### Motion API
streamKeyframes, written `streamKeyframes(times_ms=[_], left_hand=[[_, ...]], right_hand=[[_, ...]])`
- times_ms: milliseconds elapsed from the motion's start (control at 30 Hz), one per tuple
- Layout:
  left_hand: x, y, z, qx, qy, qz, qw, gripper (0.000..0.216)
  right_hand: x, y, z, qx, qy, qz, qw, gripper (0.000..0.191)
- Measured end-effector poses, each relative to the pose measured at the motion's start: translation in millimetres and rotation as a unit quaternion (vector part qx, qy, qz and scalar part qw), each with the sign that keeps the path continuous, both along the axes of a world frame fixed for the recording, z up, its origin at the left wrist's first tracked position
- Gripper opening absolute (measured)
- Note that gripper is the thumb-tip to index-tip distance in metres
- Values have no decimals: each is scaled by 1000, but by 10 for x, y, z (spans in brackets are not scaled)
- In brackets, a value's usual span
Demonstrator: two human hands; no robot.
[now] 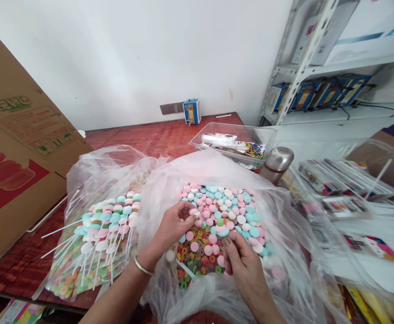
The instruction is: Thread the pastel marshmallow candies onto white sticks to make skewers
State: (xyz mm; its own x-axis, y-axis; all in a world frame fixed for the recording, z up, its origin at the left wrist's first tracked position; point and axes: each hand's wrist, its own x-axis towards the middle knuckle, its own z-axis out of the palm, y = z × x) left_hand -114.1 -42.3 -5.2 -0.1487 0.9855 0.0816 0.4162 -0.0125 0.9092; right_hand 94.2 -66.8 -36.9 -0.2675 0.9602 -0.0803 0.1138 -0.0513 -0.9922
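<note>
A large clear plastic bag (284,238) lies open in front of me, full of pastel pink, blue and white candy discs (227,207) and small coloured ring candies (200,258). My left hand (175,222) reaches into it, fingers pinched on a pink disc at the pile's left edge. My right hand (242,263) rests on the near side of the pile, fingers curled on candy pieces; a white stick (185,269) lies below it. A second clear bag (96,234) to the left holds finished candy skewers on white sticks.
A big cardboard box (18,148) leans at the left on the red-brown wooden table (143,135). Behind the bags stand a clear plastic tub (234,144) and a steel flask (276,164). Printed cards and white sticks (348,189) fill the right; metal shelving (318,67) stands behind.
</note>
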Motion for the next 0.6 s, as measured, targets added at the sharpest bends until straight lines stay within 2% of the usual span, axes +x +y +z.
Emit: streamKeyframes(times_ms=[33,100,200,267,467,600], left_hand=[[85,-29,22,-30,-108,-1,994,17],[273,-99,54,-87,-291,-8,953,26],[525,-202,80,-139,-422,-17,896,35],[624,-252,89,-147,-435,-29,888,38],[677,-298,54,-139,-364,-65,919,43],[700,-261,-5,-134,-356,-6,925,37]], right_hand=[[-23,22,17,-13,22,-5,1000,30],[-71,61,48,-7,51,-28,998,27],[-114,88,78,30,73,-57,995,23],[-110,86,88,23,81,-60,995,22],[-43,110,114,-9,105,-45,993,18],[29,92,201,8,51,-32,998,19]])
